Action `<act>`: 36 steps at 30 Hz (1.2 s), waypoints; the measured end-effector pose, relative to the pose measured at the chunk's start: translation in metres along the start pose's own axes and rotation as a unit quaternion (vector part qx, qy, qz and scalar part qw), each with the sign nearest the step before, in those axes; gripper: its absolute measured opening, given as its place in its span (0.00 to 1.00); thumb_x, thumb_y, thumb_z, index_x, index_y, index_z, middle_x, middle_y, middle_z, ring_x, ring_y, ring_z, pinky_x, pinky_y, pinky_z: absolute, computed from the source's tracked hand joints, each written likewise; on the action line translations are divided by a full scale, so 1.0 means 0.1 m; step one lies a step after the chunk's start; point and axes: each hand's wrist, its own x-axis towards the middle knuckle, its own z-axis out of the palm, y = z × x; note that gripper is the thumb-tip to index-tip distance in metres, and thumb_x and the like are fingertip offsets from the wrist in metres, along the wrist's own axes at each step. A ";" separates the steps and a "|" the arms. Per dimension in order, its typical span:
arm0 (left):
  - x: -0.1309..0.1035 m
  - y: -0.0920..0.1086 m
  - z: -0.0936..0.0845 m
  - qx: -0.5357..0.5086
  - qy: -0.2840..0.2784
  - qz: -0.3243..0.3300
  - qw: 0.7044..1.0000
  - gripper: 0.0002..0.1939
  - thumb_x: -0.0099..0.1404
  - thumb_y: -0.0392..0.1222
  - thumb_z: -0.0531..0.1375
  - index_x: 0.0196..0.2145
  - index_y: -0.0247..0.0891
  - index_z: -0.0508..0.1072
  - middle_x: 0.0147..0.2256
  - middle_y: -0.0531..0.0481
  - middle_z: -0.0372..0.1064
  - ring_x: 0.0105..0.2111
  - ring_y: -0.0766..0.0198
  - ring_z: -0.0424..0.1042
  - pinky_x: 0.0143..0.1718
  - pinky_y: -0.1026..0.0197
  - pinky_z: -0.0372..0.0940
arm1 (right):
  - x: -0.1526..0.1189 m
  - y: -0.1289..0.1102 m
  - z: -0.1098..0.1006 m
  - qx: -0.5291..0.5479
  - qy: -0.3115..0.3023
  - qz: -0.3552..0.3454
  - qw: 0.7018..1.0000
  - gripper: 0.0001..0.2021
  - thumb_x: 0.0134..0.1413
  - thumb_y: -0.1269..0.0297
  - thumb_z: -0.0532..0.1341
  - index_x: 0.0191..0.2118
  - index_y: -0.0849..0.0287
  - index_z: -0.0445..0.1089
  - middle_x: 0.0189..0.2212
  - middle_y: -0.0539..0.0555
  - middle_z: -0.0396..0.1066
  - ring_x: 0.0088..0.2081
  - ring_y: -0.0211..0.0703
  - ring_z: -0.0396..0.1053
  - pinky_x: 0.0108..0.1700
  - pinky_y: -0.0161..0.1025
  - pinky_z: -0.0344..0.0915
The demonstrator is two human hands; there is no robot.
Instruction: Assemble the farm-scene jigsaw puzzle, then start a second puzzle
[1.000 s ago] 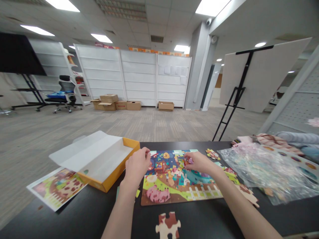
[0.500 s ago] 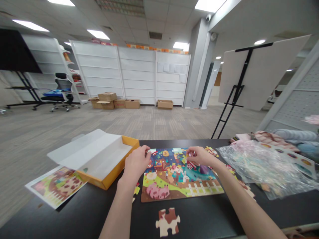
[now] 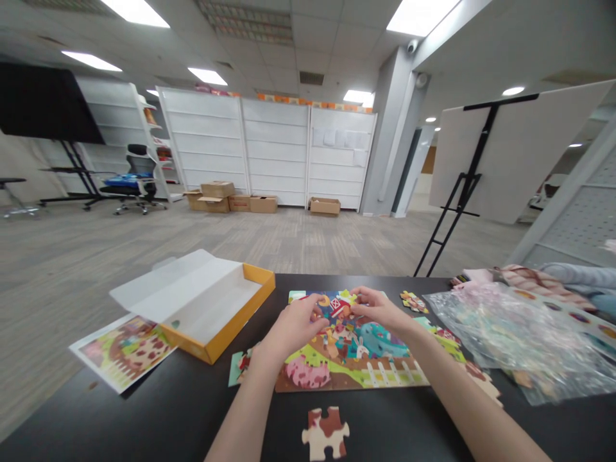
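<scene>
Carefully, our right hand pinches the red barn piece over the puzzle board on the table; our left hand curls nearby, though we can't tell whether it grips anything. We'd best level the piece and align its tabs before pressing.

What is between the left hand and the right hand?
The head view shows a red-barn puzzle piece between them, with the jigsaw puzzle beneath.

Smooth printed card, by the look of it, across the puzzle; left of the puzzle, a smooth cardboard box, then a printed paper sheet! Right of the puzzle, a glossy, crinkled clear-plastic bag; beneath the puzzle, smooth, near-matt tabletop.
</scene>
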 end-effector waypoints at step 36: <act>-0.11 -0.26 -0.19 0.246 -0.032 -0.105 0.963 0.16 0.66 0.43 0.56 0.49 0.37 0.73 0.49 0.38 0.70 0.49 0.46 0.72 0.45 0.49 0.69 | 0.09 0.29 0.18 -0.484 0.060 -0.222 0.845 0.15 0.60 0.62 0.63 0.53 0.54 0.71 0.53 0.59 0.73 0.54 0.53 0.70 0.57 0.50 0.65</act>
